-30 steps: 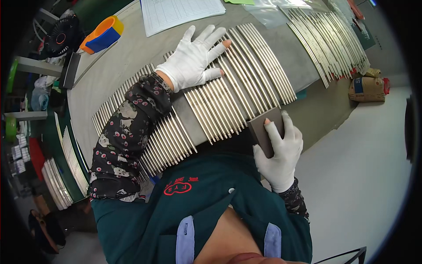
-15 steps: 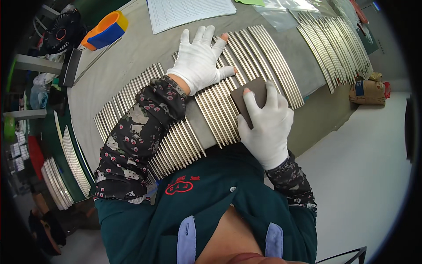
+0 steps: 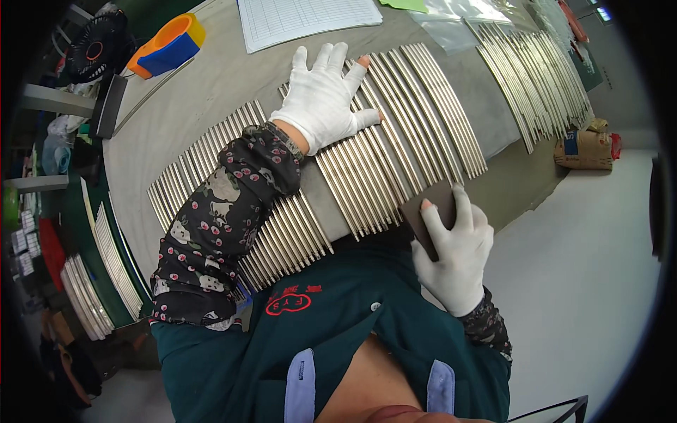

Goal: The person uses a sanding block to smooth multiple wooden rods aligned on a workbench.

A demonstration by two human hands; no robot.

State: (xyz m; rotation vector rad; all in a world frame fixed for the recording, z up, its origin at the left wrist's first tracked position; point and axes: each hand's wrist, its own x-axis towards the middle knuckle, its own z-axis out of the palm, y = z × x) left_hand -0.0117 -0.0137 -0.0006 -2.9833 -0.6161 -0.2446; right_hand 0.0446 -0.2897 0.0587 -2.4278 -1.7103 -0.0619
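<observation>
My left hand [image 3: 319, 99], in a white glove with its thumb and index fingertips bare, lies spread flat on a row of thin shiny metal rods [image 3: 363, 187]. In my right hand [image 3: 458, 257], gloved the same way, is a dark grey-brown rectangular pad [image 3: 442, 204]. That pad is at the near ends of the rods, over the table's front edge. Whether it touches the rods I cannot tell. Another group of rods [image 3: 289, 236] lies to the left, partly hidden under my patterned left sleeve.
More rods [image 3: 529, 84] lie at the far right beside clear plastic bags [image 3: 451, 28]. A printed sheet [image 3: 303, 21] is at the back of the grey table [image 3: 233, 67]. Back left are an orange-and-blue tape dispenser [image 3: 169, 46] and a black fan [image 3: 95, 46]. A brown sack [image 3: 585, 149] stands right.
My right hand has moved with the pad toward me and slightly right, from on top of the rods to their near ends. My left hand stays nearly in place.
</observation>
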